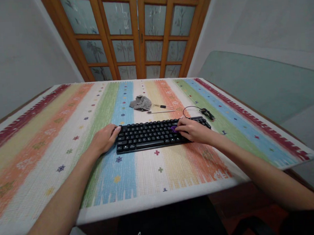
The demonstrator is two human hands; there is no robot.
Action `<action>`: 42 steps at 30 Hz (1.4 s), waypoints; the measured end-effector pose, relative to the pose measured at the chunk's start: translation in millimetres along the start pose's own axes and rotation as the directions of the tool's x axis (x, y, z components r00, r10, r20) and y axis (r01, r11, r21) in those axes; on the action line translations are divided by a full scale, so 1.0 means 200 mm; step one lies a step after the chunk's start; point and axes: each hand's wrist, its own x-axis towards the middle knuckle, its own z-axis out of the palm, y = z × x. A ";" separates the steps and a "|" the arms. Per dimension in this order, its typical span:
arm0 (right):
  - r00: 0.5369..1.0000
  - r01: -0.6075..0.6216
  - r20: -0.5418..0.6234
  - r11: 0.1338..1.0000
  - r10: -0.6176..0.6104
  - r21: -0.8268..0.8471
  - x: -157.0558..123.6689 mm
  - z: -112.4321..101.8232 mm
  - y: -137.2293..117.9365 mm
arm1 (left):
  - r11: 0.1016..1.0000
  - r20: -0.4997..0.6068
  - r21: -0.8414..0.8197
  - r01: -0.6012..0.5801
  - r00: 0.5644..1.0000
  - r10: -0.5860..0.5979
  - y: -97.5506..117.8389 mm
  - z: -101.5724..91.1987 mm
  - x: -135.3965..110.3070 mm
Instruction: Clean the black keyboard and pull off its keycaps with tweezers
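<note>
A black keyboard (147, 135) lies on the striped tablecloth, its long side towards me. My left hand (105, 137) grips the keyboard's left end, the thumb resting on its upper left corner and the fingers curled along the side. Over the right part of the keys, my right hand (191, 129) has its fingers closed on a small purple object (174, 129), which touches or sits just above the keys. Most of that object is hidden by the fingers, and its kind is unclear.
Behind the keyboard lie a crumpled grey cloth (141, 103), a small tool with a black middle (160, 106) and a thin dark rod (160, 112). The bundled black cable (206, 113) rests at the back right. The tablecloth's front edge (162, 202) is close to me.
</note>
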 end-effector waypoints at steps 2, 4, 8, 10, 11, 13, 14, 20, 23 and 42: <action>0.999 -0.023 0.047 0.999 0.025 -0.032 -0.01 -0.02 0.01 | 1.000 0.003 0.002 0.004 1.000 -0.004 0.00 0.00 0.00; 0.995 -0.054 0.083 0.997 0.057 -0.047 -0.03 -0.05 0.02 | 1.000 0.004 0.005 0.005 1.000 -0.005 0.01 -0.01 0.00; 0.989 -0.118 0.087 0.991 0.123 -0.055 -0.05 -0.11 0.05 | 1.000 0.013 0.015 0.000 1.000 -0.001 0.01 -0.01 0.00; 0.988 -0.143 0.053 0.989 0.146 -0.048 -0.04 -0.12 0.05 | 1.000 0.010 0.022 -0.001 1.000 0.000 0.00 0.00 0.00; 0.989 -0.146 0.031 0.989 0.148 -0.037 -0.03 -0.13 0.03 | 1.000 0.007 0.024 -0.003 1.000 0.003 0.00 0.00 0.00; 0.991 -0.134 -0.005 0.991 0.134 -0.004 0.00 -0.12 0.00 | 1.000 0.001 0.028 -0.006 1.000 0.006 -0.01 0.00 0.00; 0.992 -0.123 -0.016 0.992 0.123 0.013 0.02 -0.11 -0.01 | 1.000 0.002 0.028 -0.008 1.000 0.008 -0.01 0.00 0.01; 0.997 -0.078 0.004 0.997 0.078 0.020 0.10 0.00 -0.08 | 0.999 0.005 0.035 -0.016 1.000 0.016 -0.01 0.00 0.00; 0.995 -0.082 0.044 0.996 0.084 -0.040 0.10 0.02 -0.10 | 0.999 0.011 0.033 -0.018 1.000 0.017 0.00 0.00 0.00; 0.989 -0.070 0.130 0.997 0.073 -0.034 0.17 0.01 -0.15 | 0.999 0.028 0.025 -0.021 0.999 0.021 0.00 0.00 0.00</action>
